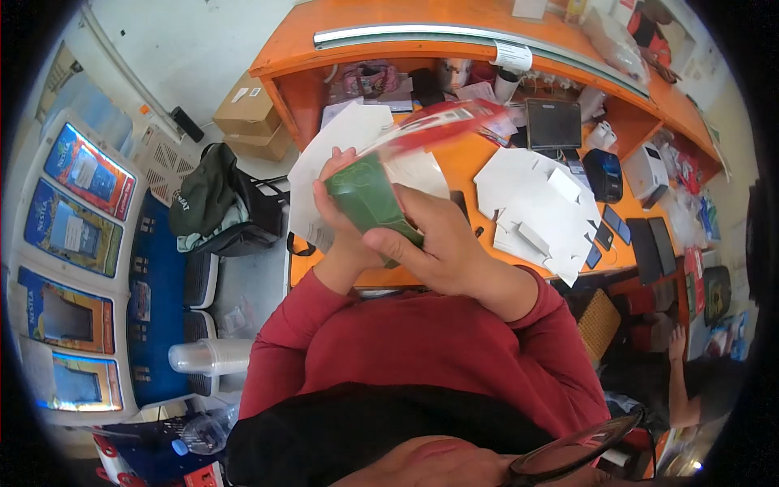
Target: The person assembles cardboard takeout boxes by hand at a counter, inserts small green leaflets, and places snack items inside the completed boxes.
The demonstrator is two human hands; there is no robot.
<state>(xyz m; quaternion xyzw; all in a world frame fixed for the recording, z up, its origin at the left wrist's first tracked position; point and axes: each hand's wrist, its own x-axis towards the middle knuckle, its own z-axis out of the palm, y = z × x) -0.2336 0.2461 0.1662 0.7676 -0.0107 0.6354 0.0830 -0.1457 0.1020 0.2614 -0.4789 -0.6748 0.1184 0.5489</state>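
Above the desk's front edge I hold a green, red and white printed card carton point(367, 199) between both hands. Its green side faces me, and its red and white far end is smeared by motion. My left hand point(345, 231) wraps the carton's left side, with fingertips showing past its edge. From the right, my right hand point(446, 243) grips it, the thumb pressed along the lower green edge. Behind the hands lies white cut card point(324, 162). More white card pieces point(535, 203) are piled to the right on the orange desk point(462, 174).
A dark screen point(553, 123), a black handheld device point(603, 174), a white printer point(647, 172) and several phones occupy the desk's right. At left are a dark bag point(217, 203), stacked plastic cups point(209, 357) and a drinks machine point(73, 276). Another person's arm point(680, 381) shows at lower right.
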